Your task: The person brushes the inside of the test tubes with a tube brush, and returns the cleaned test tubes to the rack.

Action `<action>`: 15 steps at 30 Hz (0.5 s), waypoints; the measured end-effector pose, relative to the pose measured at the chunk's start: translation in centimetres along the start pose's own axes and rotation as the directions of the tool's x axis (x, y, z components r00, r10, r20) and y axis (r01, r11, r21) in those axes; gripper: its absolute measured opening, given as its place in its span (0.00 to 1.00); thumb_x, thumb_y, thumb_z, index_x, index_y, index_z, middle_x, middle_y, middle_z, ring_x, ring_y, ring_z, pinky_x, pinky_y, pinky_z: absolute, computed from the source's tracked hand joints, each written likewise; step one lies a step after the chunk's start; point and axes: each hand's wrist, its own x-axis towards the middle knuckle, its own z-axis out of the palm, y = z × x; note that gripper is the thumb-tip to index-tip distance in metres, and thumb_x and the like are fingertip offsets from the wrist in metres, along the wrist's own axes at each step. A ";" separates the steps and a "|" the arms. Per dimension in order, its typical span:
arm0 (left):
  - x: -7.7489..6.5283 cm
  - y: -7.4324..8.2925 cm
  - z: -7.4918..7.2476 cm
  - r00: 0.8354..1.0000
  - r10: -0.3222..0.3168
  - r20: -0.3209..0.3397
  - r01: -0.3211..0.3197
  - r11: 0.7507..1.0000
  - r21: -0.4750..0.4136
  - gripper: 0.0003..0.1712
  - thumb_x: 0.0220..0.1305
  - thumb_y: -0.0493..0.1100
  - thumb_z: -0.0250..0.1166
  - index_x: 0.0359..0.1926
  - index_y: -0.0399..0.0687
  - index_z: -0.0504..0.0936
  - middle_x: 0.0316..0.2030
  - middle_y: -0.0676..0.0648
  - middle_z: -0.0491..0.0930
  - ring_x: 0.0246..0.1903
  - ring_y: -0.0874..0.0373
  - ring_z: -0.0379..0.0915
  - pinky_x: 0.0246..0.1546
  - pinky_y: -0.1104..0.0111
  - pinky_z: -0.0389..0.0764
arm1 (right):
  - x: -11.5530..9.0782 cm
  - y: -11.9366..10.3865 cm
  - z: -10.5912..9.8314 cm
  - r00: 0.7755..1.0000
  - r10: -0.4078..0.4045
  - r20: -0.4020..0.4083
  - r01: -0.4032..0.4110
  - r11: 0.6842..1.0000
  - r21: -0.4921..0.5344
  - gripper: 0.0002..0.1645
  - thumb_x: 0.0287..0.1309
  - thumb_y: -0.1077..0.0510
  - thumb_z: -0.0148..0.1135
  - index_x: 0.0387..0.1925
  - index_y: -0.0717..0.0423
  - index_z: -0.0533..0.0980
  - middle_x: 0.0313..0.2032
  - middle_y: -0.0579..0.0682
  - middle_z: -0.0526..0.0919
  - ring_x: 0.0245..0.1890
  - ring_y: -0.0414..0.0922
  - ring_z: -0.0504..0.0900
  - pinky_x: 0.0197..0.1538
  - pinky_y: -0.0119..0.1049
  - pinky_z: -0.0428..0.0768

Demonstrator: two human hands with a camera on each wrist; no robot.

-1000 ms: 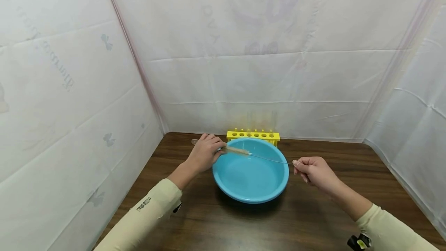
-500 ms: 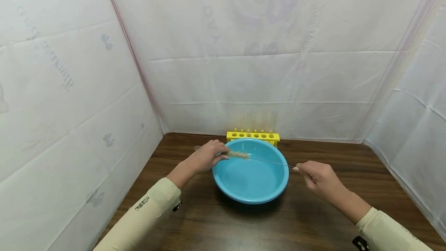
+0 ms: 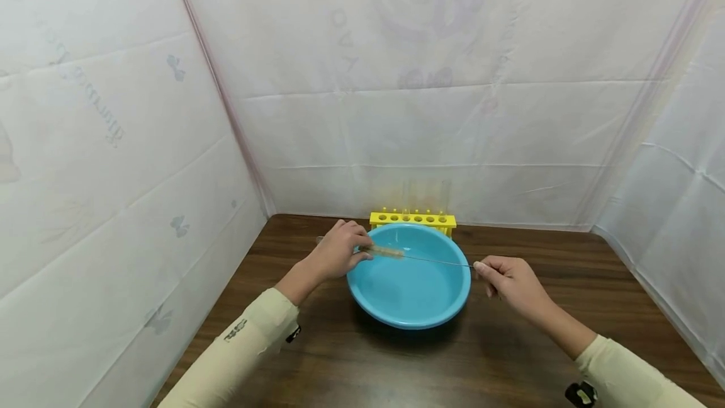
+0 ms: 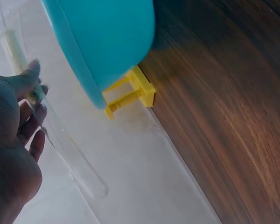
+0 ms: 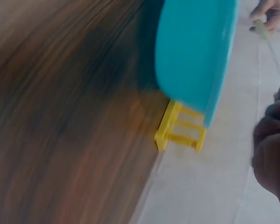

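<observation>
My left hand (image 3: 340,250) grips a clear glass test tube (image 4: 81,163) over the left part of a light blue basin (image 3: 410,294). The tube lies nearly level, its rounded end sticking out past the palm in the left wrist view. Pale bristles of a test tube brush (image 3: 387,251) show at the tube's other end and appear to sit inside it. To the right of the basin, my right hand (image 3: 512,282) pinches the far end of the brush's thin wire handle (image 3: 433,260). My left fingers hide part of the tube and bristles.
Behind the basin stands a yellow test tube rack (image 3: 412,219), with clear upright test tubes (image 3: 444,197) in it. A dark wooden table (image 3: 396,376) carries everything. White sheeting (image 3: 362,131) encloses the back and sides.
My right hand turned and dipped slightly, then came back up and a little left. My left hand shifted slightly right and down with the tube since the first frame.
</observation>
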 end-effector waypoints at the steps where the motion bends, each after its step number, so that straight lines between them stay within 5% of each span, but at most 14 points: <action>1: 0.1 0.1 0.0 1.000 -0.005 -0.012 0.005 1.000 0.015 0.12 0.66 0.50 0.77 0.47 0.53 0.93 0.45 0.53 0.89 0.50 0.54 0.79 0.54 0.58 0.76 | 0.1 -0.2 0.0 0.996 0.085 0.033 -0.087 0.994 0.063 0.18 0.81 0.51 0.57 0.32 0.53 0.82 0.17 0.44 0.76 0.18 0.42 0.72 0.24 0.35 0.74; 5: 0.4 0.5 0.2 0.998 -0.029 -0.058 0.033 0.998 0.061 0.08 0.64 0.48 0.79 0.42 0.54 0.93 0.42 0.53 0.86 0.46 0.55 0.77 0.52 0.59 0.76 | 0.5 -1.0 -0.1 0.937 0.283 0.206 -0.336 0.893 0.300 0.24 0.83 0.48 0.54 0.35 0.62 0.79 0.19 0.44 0.75 0.19 0.40 0.70 0.23 0.33 0.71; 10: 0.5 0.9 0.3 0.993 -0.066 -0.100 0.071 0.996 0.048 0.07 0.63 0.44 0.80 0.39 0.52 0.90 0.39 0.52 0.83 0.42 0.55 0.75 0.50 0.59 0.76 | 0.5 -1.1 -0.2 0.862 0.304 0.405 -0.485 0.726 0.487 0.22 0.85 0.48 0.49 0.35 0.56 0.78 0.21 0.39 0.74 0.19 0.33 0.68 0.23 0.25 0.65; 12: 0.6 1.0 0.3 0.992 -0.069 -0.105 0.074 0.996 0.040 0.08 0.62 0.43 0.80 0.39 0.52 0.89 0.38 0.51 0.82 0.41 0.55 0.73 0.49 0.59 0.75 | 0.5 -1.0 -0.2 0.857 0.283 0.431 -0.488 0.713 0.504 0.22 0.85 0.48 0.49 0.35 0.56 0.78 0.21 0.39 0.74 0.19 0.33 0.68 0.23 0.24 0.65; 15: 0.8 1.1 0.2 0.994 -0.063 -0.095 0.068 0.997 0.047 0.07 0.63 0.44 0.80 0.40 0.53 0.90 0.37 0.51 0.82 0.40 0.56 0.71 0.48 0.60 0.74 | 0.4 -0.9 -0.1 0.892 0.252 0.375 -0.413 0.791 0.451 0.24 0.84 0.48 0.52 0.36 0.65 0.78 0.19 0.40 0.74 0.18 0.34 0.69 0.22 0.27 0.67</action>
